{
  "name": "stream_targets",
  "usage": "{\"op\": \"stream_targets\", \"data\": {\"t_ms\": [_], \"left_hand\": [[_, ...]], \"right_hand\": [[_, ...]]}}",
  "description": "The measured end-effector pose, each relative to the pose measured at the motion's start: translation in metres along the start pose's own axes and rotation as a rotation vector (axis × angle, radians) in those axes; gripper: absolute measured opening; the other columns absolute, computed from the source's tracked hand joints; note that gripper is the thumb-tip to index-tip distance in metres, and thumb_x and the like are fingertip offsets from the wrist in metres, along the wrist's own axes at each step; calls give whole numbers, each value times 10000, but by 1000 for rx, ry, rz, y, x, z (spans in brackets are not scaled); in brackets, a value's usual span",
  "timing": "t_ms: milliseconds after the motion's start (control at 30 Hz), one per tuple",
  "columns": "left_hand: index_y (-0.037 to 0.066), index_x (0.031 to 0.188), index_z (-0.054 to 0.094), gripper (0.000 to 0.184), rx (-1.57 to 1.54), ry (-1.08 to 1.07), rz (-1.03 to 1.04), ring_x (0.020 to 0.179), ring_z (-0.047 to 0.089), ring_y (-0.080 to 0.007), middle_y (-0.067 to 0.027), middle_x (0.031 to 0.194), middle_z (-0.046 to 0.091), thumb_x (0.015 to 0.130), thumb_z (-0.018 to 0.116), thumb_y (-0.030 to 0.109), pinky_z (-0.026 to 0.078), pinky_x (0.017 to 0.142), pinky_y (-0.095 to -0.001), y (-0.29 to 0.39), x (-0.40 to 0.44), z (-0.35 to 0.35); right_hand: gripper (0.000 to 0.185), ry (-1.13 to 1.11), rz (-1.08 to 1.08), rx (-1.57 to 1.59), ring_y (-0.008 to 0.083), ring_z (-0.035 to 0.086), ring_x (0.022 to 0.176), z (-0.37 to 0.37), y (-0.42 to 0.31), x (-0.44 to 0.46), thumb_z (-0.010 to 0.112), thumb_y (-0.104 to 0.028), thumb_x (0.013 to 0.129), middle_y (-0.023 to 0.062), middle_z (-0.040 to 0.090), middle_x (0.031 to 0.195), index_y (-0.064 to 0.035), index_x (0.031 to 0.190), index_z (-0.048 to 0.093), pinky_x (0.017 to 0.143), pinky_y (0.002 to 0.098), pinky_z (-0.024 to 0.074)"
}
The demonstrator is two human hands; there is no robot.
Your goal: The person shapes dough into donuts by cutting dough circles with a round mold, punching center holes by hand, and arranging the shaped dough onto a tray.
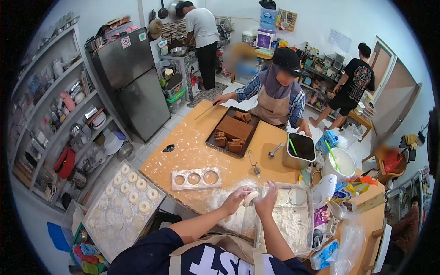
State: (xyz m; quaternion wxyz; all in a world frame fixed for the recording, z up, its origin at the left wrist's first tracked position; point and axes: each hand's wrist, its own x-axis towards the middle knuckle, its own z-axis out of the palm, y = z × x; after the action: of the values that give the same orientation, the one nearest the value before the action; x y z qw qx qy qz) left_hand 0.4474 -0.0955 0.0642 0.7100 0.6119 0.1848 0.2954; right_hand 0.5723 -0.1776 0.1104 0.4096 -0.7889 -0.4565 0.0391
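Observation:
A pale dough ring (250,198) is held up over the floured table edge, in front of my body. My left hand (234,200) grips it from the left side. My right hand (266,199) is close against its right side with fingers stretched upward; whether the thumb presses on the dough is hard to make out. Below the right hand lies a floured tray (286,220) with flat dough rounds (298,196) at its far end. Left of my hands is a floured board with three round holes (196,178).
A large floured tray (103,229) with several dough rings stands at the left. Across the table (183,137), a co-worker (277,96) stands by a dark baking tray (245,153) of brown cake. A square tin (298,160) and white bucket (341,172) stand at the right.

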Motion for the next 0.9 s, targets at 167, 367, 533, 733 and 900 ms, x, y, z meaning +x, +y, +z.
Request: {"op": "stream_targets", "data": {"t_ms": [167,367,533,733,900], "left_hand": [[26,1229,463,585,56,25,-93,1125,489,-188,-114,1186,530,931,413,527,351,983,-313,17,1,6],[33,1181,502,556,-190,32,-163,1069,531,-205,-114,1134,548,938,402,523,381,951,-329,19,1,22],[31,1051,556,529,-315,339,-278,918,572,-169,-89,1008,590,950,376,519,439,826,-284,-4,14,30],[24,977,580,595,-510,386,-466,785,576,-133,-68,863,614,916,390,585,448,730,-278,-24,13,39],[29,929,585,610,-106,426,-517,774,573,-127,-78,867,617,910,381,603,446,699,-251,23,14,51]], "right_hand": [[786,-18,-90,-30,381,382,1213,-4,-1,-3,782,-187,617,189,375,1332,-51,1285,391,1005,470,320],[635,19,50,341,282,502,1110,4,32,-1,701,-36,670,177,489,1192,-18,1237,415,888,375,441],[413,-327,240,679,191,596,918,12,43,-1,613,78,707,98,593,972,-5,1087,474,802,283,474],[388,-574,528,1216,185,593,845,11,51,-1,709,-146,769,91,593,1008,-34,1071,492,777,285,478],[359,-623,593,940,151,580,826,2,37,9,601,-333,887,73,589,976,-35,1072,522,724,271,479]]}}
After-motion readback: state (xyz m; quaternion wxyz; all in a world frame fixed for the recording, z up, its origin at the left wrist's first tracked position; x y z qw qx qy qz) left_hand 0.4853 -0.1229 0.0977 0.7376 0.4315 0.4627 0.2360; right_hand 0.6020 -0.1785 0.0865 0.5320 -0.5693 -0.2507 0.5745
